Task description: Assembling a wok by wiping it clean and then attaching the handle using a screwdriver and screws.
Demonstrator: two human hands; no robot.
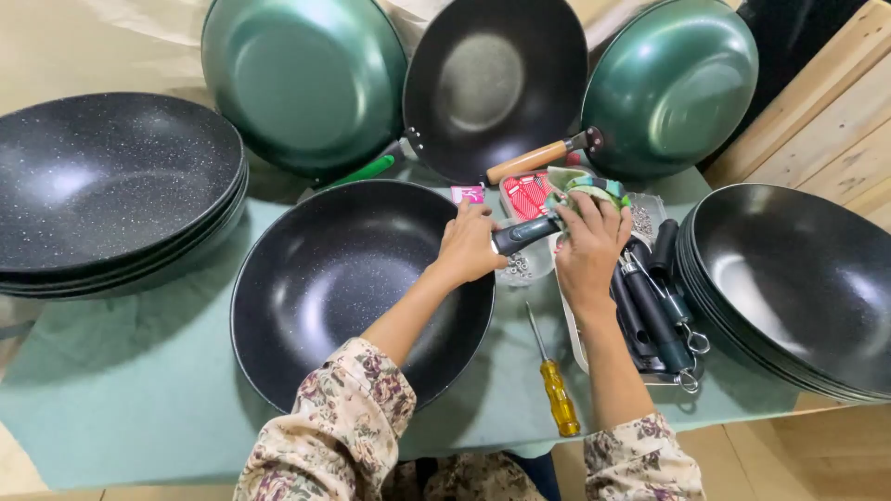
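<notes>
Left hand point(469, 243) sits at the right rim of the black wok point(343, 278) in front of the person, grip closed around the near end of a black handle point(522, 233) held against that rim. Right hand point(589, 249) covers the handle's far end, fingers curled over it and pinching a green cloth point(587, 192) bunched on top. Handle lies roughly level, between the two hands, just above the worktop point(121, 390) with its green cover.

Under the hands: a small dish of silver screws point(517, 269), touching the wok's edge. Yellow-handled screwdriver point(555, 385) lies on the worktop between the forearms, tip pointing away from the person. Right of the right wrist, a tray of spare black handles point(654, 311) with metal hanging rings.

Stack of black woks point(111, 186) far left, another stack point(798, 278) far right. Three woks propped up at the back: green point(302, 79), black point(497, 83) with a wooden handle point(527, 160), green point(673, 83). Red packet point(529, 195) sits behind the hands.
</notes>
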